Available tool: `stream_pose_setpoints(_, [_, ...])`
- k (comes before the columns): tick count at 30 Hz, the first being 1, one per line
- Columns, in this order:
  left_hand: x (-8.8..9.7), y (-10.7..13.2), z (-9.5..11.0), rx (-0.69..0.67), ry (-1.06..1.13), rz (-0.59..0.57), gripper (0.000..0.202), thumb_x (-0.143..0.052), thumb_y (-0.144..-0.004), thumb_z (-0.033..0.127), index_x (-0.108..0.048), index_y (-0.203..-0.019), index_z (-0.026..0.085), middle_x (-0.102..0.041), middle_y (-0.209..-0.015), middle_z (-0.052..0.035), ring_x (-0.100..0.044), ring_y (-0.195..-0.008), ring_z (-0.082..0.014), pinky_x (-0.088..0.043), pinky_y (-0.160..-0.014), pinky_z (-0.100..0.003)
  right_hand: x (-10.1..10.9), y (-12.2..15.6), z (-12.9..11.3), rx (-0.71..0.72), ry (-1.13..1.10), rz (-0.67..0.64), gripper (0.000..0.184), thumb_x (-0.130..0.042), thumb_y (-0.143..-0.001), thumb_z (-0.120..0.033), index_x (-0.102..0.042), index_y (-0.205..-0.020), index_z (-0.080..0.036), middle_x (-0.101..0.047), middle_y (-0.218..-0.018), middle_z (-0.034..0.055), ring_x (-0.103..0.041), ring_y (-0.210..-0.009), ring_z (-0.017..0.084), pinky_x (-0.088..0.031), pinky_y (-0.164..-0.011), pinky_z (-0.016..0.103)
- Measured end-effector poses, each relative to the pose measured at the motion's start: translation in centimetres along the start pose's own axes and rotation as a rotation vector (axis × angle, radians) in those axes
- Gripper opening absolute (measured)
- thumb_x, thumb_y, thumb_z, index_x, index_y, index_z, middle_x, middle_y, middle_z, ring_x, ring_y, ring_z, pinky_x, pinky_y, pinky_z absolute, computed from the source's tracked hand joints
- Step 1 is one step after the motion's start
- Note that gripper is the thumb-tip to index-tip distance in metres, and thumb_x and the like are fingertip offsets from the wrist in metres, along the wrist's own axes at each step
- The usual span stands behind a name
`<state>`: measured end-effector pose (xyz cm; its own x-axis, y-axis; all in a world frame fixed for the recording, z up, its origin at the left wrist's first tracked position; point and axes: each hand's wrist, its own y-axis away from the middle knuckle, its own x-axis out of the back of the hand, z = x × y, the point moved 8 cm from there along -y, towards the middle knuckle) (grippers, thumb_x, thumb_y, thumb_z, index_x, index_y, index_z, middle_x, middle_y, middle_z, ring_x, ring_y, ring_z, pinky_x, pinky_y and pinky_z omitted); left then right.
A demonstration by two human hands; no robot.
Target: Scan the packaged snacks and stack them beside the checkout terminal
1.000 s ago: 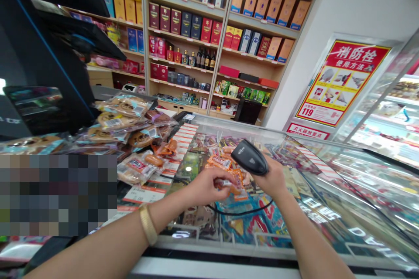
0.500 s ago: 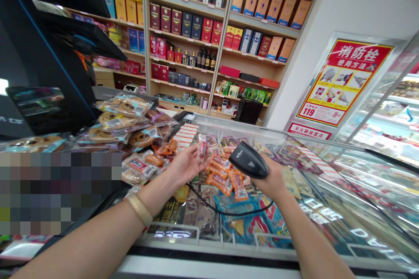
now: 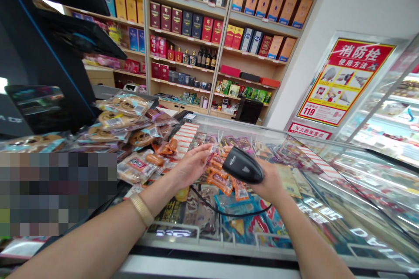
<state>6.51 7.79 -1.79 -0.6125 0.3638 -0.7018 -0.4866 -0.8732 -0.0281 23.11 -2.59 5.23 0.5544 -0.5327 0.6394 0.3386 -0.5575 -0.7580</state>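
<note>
My right hand (image 3: 270, 179) is wrapped round a black barcode scanner (image 3: 244, 165), its head pointing left toward my other hand. A black cable (image 3: 229, 214) loops below it over the glass. My left hand (image 3: 193, 166), with a gold band on the wrist, pinches a small clear-and-red snack packet (image 3: 211, 152) at its fingertips, close to the scanner's head. Beneath both hands lie several orange snack packets (image 3: 220, 182) on the glass top of the display case (image 3: 278, 248).
At the left, packaged snacks (image 3: 126, 117) are piled beside a dark checkout machine (image 3: 49, 69). Shelves (image 3: 188, 32) of boxed bottles line the back wall. A red and yellow poster (image 3: 347, 80) hangs at the right. Bagged goods lie under the glass.
My left hand has turned and shifted slightly right, tilting the packet toward the scanner. The scanner has moved a little left and down, narrowing the gap between them.
</note>
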Motion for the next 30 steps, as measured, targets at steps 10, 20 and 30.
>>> stream_pose_setpoints(10, [-0.4,0.1,0.0,0.006,-0.040,-0.036,0.030,-0.074,-0.070,0.011,-0.068,-0.099,0.015,-0.071,-0.089,-0.0047,-0.063,-0.075,-0.0111,-0.050,-0.069,-0.021,0.0,-0.1,0.0,-0.026,-0.010,0.005,0.025,-0.058,-0.081,-0.034,-0.066,-0.101,-0.021,-0.072,-0.083,0.0066,-0.068,-0.073,0.021,-0.054,-0.065,0.030])
stream_pose_setpoints(20, [0.8,1.5,9.1,-0.690,-1.250,0.423,0.021,-0.070,-0.067,0.019,-0.071,-0.088,0.021,-0.066,-0.096,-0.0074,-0.058,-0.095,-0.0253,-0.041,-0.092,-0.039,0.5,0.6,1.6,-0.097,0.044,0.056,0.016,-0.061,-0.080,-0.034,-0.066,-0.090,-0.022,-0.069,-0.078,0.0033,-0.066,-0.069,0.019,-0.051,-0.062,0.027])
stream_pose_setpoints(30, [2.1,2.4,11.1,-0.749,-2.003,0.664,0.020,-0.055,-0.077,0.017,-0.073,-0.085,0.019,-0.058,-0.122,-0.0161,-0.043,-0.119,-0.0387,-0.029,-0.098,-0.055,1.7,0.9,2.9,-0.146,0.119,0.147,0.018,-0.058,-0.081,-0.037,-0.059,-0.071,-0.023,-0.065,-0.066,0.0030,-0.061,-0.060,0.018,-0.047,-0.057,0.027])
